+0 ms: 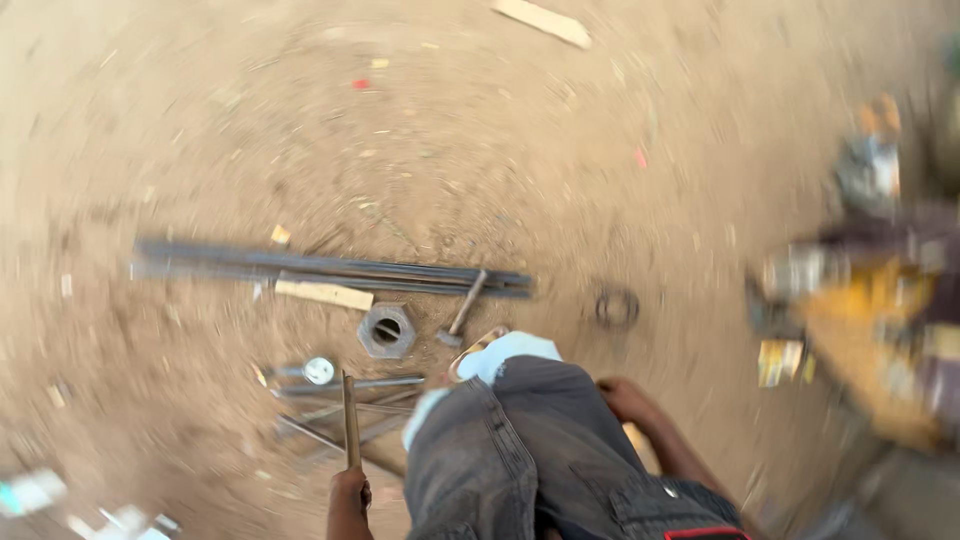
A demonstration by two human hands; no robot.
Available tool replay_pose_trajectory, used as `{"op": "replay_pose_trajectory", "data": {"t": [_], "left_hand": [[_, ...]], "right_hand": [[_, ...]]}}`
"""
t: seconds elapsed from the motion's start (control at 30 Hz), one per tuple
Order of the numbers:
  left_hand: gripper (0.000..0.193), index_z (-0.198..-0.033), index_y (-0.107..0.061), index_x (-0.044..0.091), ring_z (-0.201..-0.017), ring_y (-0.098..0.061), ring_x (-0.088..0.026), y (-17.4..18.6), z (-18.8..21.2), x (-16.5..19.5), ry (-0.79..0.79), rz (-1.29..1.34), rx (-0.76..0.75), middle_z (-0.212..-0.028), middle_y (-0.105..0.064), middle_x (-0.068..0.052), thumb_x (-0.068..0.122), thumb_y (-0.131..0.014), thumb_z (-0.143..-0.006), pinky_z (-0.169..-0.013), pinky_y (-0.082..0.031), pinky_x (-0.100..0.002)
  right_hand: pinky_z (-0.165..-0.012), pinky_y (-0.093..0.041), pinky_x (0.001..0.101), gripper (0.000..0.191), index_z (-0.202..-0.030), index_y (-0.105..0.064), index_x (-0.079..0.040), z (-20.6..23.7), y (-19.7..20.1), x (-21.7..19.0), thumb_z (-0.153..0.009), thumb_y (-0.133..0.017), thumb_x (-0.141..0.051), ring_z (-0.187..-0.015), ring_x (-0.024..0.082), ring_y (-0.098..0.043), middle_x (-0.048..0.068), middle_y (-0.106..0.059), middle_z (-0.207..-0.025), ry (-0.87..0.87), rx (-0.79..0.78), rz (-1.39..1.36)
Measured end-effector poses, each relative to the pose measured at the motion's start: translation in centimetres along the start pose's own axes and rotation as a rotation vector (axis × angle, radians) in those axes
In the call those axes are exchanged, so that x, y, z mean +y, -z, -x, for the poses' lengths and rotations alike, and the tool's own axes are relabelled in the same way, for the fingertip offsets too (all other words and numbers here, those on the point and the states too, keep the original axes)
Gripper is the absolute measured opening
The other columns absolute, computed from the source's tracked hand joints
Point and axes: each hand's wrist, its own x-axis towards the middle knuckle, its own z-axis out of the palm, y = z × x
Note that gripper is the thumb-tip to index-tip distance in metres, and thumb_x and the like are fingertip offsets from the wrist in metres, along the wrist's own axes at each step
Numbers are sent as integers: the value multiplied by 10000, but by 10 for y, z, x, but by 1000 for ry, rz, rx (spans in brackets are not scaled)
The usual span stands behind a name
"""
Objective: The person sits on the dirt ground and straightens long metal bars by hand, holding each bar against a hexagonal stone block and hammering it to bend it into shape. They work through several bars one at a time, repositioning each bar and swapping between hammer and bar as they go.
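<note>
Dirt ground (480,150) carries long dark steel rods (330,268), laid parallel, within reach. Your left hand (349,490) clamps fingers round thin brown metal rod (350,420), upright, ready. Large grey hexagonal nut (387,330), hammer (460,312) beside your knee. Your right hand (625,398) behind leg, fingers: cannot tell.

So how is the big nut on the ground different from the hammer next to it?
The big nut is short, wide and six-sided with a hole through its middle; the hammer is long and thin with a small head. The big nut lies flat, while the hammer slants, its handle reaching the long rods. Both look like grey metal lying on dirt.
</note>
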Motion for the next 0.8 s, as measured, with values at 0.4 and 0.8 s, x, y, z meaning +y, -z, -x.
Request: {"op": "replay_pose_trajectory", "data": {"t": [0.4, 0.8], "left_hand": [[407, -830, -662, -28, -478, -576, -256, -244, 99, -281, 293, 317, -146, -612, -603, -143, 300, -543, -1039, -483, -469, -429], [424, -978, -739, -68, -791, -738, -345, -518, 270, -349, 759, 741, -247, -940, -738, -228, 311, -554, -1024, -700, -581, -473]], "right_hand": [[-847, -564, 504, 350, -1235, -613, -93, -7, 195, -65, -917, -636, -238, -977, 411, -702, 238, -748, -1035, 389, 54, 1290], [-678, -574, 366, 210, -892, -746, -72, 22, 274, -213, -820, -639, -237, -708, 256, -761, 151, -789, -775, 601, -913, 1399]]}}
